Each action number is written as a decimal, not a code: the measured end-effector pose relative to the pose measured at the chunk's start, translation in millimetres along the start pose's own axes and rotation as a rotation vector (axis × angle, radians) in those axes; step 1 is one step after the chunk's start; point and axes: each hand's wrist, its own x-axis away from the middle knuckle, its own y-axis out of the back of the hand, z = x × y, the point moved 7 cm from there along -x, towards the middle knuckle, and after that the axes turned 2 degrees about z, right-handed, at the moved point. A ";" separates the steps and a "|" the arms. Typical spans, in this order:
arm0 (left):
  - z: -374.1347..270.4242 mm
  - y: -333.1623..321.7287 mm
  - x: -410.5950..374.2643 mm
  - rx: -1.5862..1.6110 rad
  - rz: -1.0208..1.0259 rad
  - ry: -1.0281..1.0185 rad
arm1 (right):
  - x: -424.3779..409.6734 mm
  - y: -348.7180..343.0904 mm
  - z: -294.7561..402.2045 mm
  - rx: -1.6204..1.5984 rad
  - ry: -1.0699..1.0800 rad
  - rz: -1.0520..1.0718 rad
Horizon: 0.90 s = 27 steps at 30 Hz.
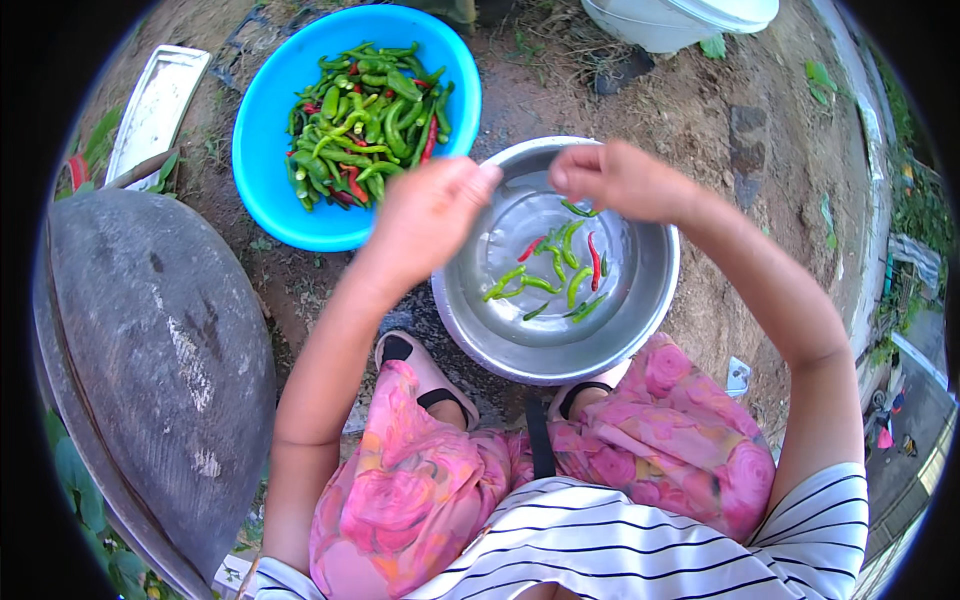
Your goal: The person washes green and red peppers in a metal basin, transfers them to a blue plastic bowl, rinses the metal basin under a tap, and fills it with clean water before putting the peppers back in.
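My left hand (435, 214) hovers, blurred, between the blue plastic basin (259, 161) and the left rim of the metal basin (559, 366). Its fingers are curled, and whatever they may hold is hidden. My right hand (619, 180) is above the far right rim, fingers bent inward. Just below those fingers is a green pepper (577, 208); whether it is held or loose cannot be told. Several green peppers (579, 285) and a red chili pepper (595, 261) lie in water in the metal basin. Many green and red peppers (360, 127) are heaped in the blue basin.
A large dark, rounded vessel-like object (161, 360) stands close on the left. Beyond it lies a white tray (157, 109). A white bucket (667, 22) is at the far right. My shoes (427, 379) rest on the ground close to the metal basin.
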 end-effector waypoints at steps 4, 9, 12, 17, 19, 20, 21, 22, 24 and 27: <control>7.2 -75.5 -5.3 -0.421 0.215 -0.058 | 20.5 -22.1 -54.5 0.633 0.163 -0.223; 62.6 -130.1 13.6 -0.596 0.480 0.191 | 6.3 -51.7 -101.8 0.714 0.036 -0.147; 86.1 -149.2 29.0 -0.479 0.393 0.217 | 18.5 -73.1 -122.4 0.634 -0.052 -0.038; 103.8 -180.4 28.5 0.253 0.244 0.281 | 23.5 -96.4 -134.1 0.119 -0.072 -0.232; 109.7 -198.9 34.5 0.735 0.360 0.526 | 18.1 -112.1 -128.7 -0.003 -0.107 -0.229; 108.0 -202.7 37.0 0.869 0.413 0.594 | 22.5 -118.4 -119.2 0.032 -0.086 -0.253; 106.8 -202.2 38.9 0.926 0.425 0.635 | 30.2 -124.1 -113.9 -0.022 -0.128 -0.254; 104.2 -199.8 40.7 0.993 0.433 0.643 | 37.6 -130.4 -100.9 -0.054 -0.101 -0.252; 102.5 -191.7 43.7 1.089 0.384 0.641 | 52.0 -135.4 -64.0 -0.010 0.055 -0.266; 108.7 -184.3 53.7 1.319 0.306 0.800 | 64.1 -131.9 -22.5 0.114 0.220 -0.160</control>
